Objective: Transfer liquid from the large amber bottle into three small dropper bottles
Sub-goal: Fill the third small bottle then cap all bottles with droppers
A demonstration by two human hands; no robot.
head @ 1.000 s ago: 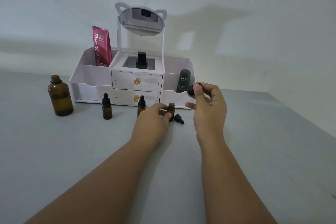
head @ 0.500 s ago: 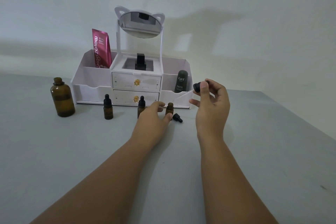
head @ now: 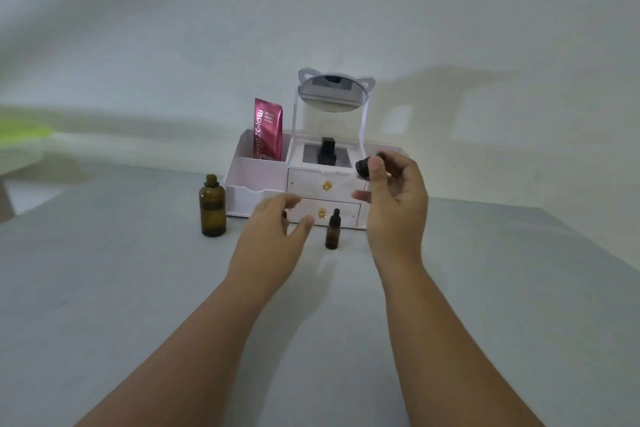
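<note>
Head view gave me both hands well apart above the table (head: 121,288). The left hand (head: 273,236) hung just over the surface with its fingers loosely spread and nothing in them. The right hand (head: 398,208) was raised higher and pinched a dark dropper cap (head: 365,166) between thumb and fingers. Whether a glass pipette hung from that cap I could not tell through the blur.

The large amber bottle (head: 212,208) stood upright well outside the left hand, away from the right. It showed no dark cap on its neck, so I judged it ready to draw from. One small dropper bottle (head: 332,232) stood between the two hands with its own top on. A dark sliver behind the left fingers may have been a second; the third I could not find, perhaps hidden behind a hand. Beyond both hands sat the white organiser (head: 254,184) with a pink tube (head: 268,130) in its compartment on the left hand's side.

By my reading the work was in its opening stretch: one top was off and in hand, and no liquid was visibly on the move. The amber glass hid every fill level, so I could not count any small bottle as done. All three fills and the recapping looked to be left.
</note>
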